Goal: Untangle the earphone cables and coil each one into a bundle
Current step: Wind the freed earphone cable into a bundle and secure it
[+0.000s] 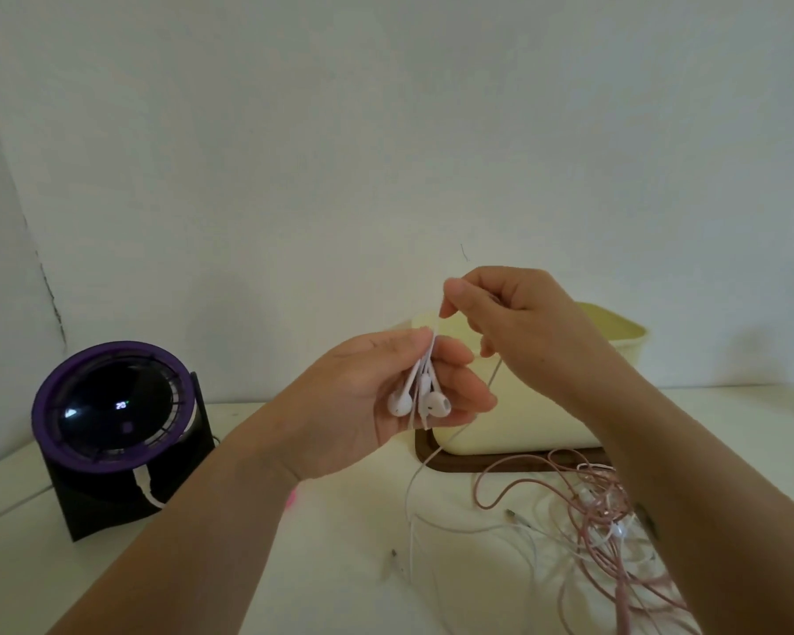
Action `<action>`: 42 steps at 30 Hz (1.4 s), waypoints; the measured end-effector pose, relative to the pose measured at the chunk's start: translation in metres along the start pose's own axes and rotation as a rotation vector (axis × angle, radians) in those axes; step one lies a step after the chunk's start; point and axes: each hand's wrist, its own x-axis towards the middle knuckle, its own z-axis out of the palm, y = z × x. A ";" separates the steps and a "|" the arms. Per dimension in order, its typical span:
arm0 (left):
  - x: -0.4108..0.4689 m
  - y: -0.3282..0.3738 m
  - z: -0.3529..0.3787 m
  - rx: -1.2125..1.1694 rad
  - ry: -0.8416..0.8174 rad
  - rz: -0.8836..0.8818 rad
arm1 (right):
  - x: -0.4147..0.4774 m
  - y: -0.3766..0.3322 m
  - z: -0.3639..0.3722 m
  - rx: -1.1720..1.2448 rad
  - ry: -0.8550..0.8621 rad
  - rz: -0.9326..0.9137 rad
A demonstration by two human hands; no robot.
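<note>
Head view: in the middle of the frame the left hand (377, 396) is turned palm up. Its fingers (459, 391) are curled round the white earphones (419, 404), whose two buds hang side by side against the palm with a few strands of cord gathered above them.

Just above and to the right, the right hand (523, 327) pinches the white cable (437, 324) between thumb and forefinger, its other fingers loosely bent. The cable runs straight up from the left hand to that pinch. Another length drops from the hands to the worktop (294, 566) below.

At the lower right of the frame, partly behind the right forearm, a pink cable (500, 492) lies on the worktop in a loose tangle mixed with more white cord.

Behind the hands, right of centre, a cream box (546, 405) stands on a dark brown tray (432, 458). At the left of the frame sits a black device with a purple rim (111, 405), tilted upward, with a white lead (145, 490) plugged in at its lower edge.
</note>
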 end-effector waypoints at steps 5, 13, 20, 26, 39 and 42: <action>0.002 0.016 -0.001 -0.509 -0.034 0.141 | -0.002 0.015 0.016 -0.053 -0.204 0.072; 0.009 0.006 -0.024 -0.233 0.351 0.166 | -0.010 -0.010 0.015 -0.228 -0.502 0.014; 0.006 -0.009 -0.020 0.165 0.249 -0.049 | -0.010 -0.032 -0.012 -0.089 -0.213 -0.113; 0.001 0.002 -0.002 -0.050 -0.084 -0.105 | 0.002 -0.001 -0.012 0.011 0.019 -0.009; 0.007 0.002 -0.020 0.131 0.350 0.079 | -0.010 -0.015 0.007 -0.207 -0.516 -0.016; 0.003 -0.003 -0.017 0.279 0.195 -0.031 | -0.007 -0.025 -0.008 -0.052 -0.278 -0.046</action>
